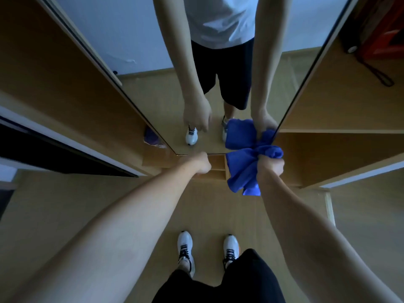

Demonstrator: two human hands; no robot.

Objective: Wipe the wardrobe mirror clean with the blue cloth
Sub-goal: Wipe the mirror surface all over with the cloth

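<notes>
Wardrobe mirror (196,68): stands just ahead of both hands, its bottom edge level with the knuckles.
Blue cloth (242,169): bunched in the right fist, its top touching the mirror's lower right corner, loose folds hanging inward.
Right hand (272,166): fingers curled tight round the cloth.
Left hand (202,165): a fist holding nothing visible, well left of the cloth.
</notes>
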